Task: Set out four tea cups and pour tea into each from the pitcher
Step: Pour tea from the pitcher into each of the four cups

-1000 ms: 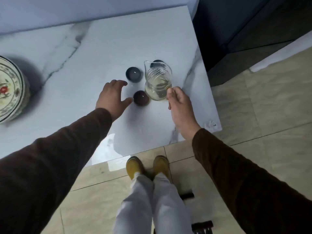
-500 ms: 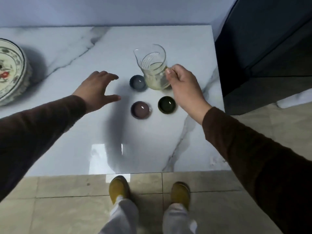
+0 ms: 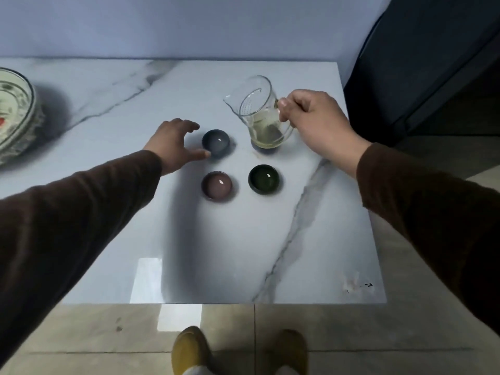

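Observation:
Three small tea cups show on the white marble table (image 3: 243, 253): a grey-blue cup (image 3: 215, 142) at the back left, a mauve cup (image 3: 216, 185) in front of it and a dark green cup (image 3: 263, 178) to its right. A fourth dark cup (image 3: 266, 151) peeks out beneath the glass pitcher (image 3: 261, 115), which holds pale yellow tea and is tilted to the left. My right hand (image 3: 313, 123) grips the pitcher's handle. My left hand (image 3: 174, 143) is spread, with its thumb touching or nearly touching the grey-blue cup.
A large patterned bowl (image 3: 16, 117) sits at the table's left edge. A wall runs behind the table and a dark cabinet (image 3: 433, 63) stands to the right. The table's front edge is near my feet (image 3: 189, 350) on the tiled floor.
My right hand has carried the pitcher rightward to above the back right cup. My left hand has moved forward and right to the grey-blue cup. The camera has tilted up.

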{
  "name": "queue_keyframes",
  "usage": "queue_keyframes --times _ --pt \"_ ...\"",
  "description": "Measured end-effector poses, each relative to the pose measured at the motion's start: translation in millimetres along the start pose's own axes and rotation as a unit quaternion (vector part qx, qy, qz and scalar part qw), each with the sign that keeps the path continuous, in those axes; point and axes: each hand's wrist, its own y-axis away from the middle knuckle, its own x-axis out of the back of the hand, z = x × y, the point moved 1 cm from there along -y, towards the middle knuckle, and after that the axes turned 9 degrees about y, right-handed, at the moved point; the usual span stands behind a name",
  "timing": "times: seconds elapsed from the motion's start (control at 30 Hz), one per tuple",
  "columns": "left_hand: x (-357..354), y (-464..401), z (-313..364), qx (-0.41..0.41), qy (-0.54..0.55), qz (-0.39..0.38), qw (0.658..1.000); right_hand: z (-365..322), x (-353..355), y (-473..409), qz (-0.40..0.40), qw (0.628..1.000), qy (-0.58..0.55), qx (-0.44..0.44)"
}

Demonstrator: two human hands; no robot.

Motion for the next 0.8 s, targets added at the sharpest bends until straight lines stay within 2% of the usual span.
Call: queue_keyframes --times 0.43,0.8 --pt "-12.1 -29.4 -10.2 -0.101 0.02 -0.022 0.994 -1.6 -9.0 -10.6 0.017 0.994 0.056 0.097" --pt "-19.6 -27.3 -13.4 -0.109 0.046 0.021 0.993 -22.9 -14.5 -10.1 0.033 0.98 0.154 0.119"
